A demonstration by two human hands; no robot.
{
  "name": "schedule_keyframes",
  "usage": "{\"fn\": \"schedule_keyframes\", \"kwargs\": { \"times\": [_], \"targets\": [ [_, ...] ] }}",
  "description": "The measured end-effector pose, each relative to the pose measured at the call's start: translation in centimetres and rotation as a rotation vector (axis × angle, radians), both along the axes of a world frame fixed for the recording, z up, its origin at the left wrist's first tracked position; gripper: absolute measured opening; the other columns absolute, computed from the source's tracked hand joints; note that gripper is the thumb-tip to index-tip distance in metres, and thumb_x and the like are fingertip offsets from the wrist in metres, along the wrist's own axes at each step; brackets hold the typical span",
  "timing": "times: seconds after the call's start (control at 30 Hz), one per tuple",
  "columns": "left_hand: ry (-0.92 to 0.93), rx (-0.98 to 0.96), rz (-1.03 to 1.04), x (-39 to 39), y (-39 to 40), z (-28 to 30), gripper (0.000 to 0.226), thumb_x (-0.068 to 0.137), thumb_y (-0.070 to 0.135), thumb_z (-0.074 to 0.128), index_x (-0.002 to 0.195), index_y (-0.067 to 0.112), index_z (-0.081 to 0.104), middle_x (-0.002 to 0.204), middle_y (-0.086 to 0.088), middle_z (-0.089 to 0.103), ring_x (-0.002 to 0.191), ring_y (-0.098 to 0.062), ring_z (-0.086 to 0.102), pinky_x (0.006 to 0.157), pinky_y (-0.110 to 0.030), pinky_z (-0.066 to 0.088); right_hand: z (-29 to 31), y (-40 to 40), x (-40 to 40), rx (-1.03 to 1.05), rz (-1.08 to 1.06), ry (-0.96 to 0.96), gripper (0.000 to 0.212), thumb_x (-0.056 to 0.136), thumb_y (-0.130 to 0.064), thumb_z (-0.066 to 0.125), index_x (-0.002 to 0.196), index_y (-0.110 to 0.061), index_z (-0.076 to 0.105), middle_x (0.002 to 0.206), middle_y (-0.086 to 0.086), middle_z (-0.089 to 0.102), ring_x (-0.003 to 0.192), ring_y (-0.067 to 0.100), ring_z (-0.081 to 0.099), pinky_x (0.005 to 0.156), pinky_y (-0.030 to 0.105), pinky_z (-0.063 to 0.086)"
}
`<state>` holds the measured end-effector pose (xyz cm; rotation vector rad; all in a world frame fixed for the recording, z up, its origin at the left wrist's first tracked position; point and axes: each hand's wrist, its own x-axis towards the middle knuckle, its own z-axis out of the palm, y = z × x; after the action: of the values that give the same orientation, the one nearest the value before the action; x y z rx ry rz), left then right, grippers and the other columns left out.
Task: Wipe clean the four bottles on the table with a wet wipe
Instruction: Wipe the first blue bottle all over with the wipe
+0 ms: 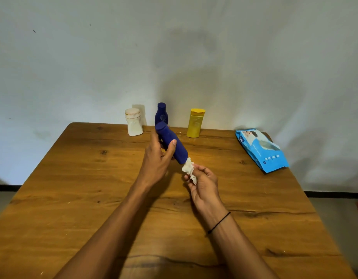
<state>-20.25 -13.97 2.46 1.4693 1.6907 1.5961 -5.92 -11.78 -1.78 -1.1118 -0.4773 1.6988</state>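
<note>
My left hand (pixel 157 158) grips a dark blue bottle (pixel 175 147) above the table, tilted with its cap away from me and its base toward my right hand. My right hand (pixel 202 183) pinches a crumpled white wet wipe (pixel 189 170) that touches the bottle's base. Standing upright along the table's far edge are a white bottle (pixel 134 122), a second dark blue bottle (pixel 161 114) partly hidden behind the held one, and a yellow bottle (pixel 195 123).
A light blue pack of wet wipes (pixel 261 150) lies near the right edge of the wooden table (pixel 93 188). A pale wall rises directly behind the table's far edge. Grey floor shows at both sides.
</note>
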Motion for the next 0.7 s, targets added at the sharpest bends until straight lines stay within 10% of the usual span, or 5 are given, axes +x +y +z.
{"fn": "schedule_keyframes", "kwargs": {
  "times": [0.3,0.7],
  "targets": [
    [0.233,-0.05,-0.103,0.1,7.6,3.6,0.045,0.103,0.038,0.064,0.14,0.023,0.043,0.125,0.002,0.065,0.087,-0.013,0.072,0.078,-0.043,0.065,-2.3,5.6,1.9,0.537,-0.041,-0.733,0.027,0.094,-0.004,0.071,0.109,-0.026,0.069,0.108,-0.014,0.07,0.098,0.001,0.067,0.083,0.023,0.058],
    [0.564,-0.224,-0.313,5.1,21.0,7.5,0.055,0.082,0.02,0.085,0.13,0.019,0.057,0.126,-0.006,0.067,0.103,-0.024,0.068,0.082,-0.04,0.064,-4.6,7.8,2.5,0.582,-0.077,-0.74,0.02,0.096,-0.012,0.072,0.107,-0.029,0.069,0.109,-0.014,0.07,0.102,0.005,0.067,0.08,0.024,0.06]
  ]
}}
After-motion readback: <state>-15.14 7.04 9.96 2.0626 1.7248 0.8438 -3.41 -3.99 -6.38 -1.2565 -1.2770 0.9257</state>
